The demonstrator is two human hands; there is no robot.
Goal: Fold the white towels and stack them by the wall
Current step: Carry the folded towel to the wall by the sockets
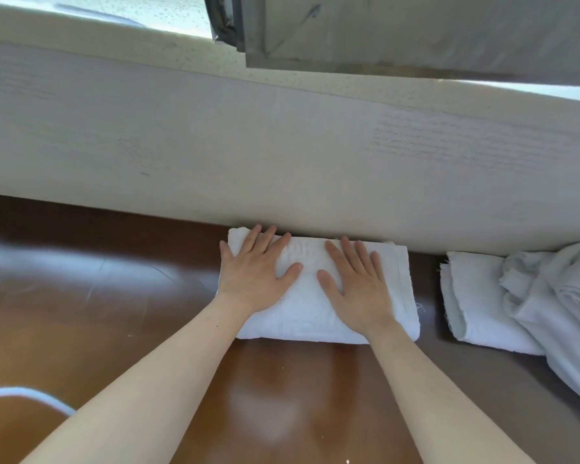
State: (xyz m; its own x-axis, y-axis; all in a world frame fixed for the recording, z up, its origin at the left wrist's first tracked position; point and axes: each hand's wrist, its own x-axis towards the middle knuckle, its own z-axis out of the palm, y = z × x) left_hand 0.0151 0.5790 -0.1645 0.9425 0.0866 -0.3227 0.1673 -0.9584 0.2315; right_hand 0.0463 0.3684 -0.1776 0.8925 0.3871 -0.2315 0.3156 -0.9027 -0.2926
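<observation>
A folded white towel (310, 309) lies on the brown table (114, 296) with its far edge against the pale wall (282, 155). My left hand (258, 272) presses flat on its left half with the fingers spread. Beside it, my right hand (355, 283) lies flat on the right half, fingers straight and pointing at the wall. To the right, a heap of white towels (523, 309) rests against the wall, partly folded at its left side and rumpled at its right.
A window sill and an open window frame (382, 35) run above the wall. A white curved object (24, 396) shows at the lower left edge of the table. Bare tabletop stretches to the left of the folded towel.
</observation>
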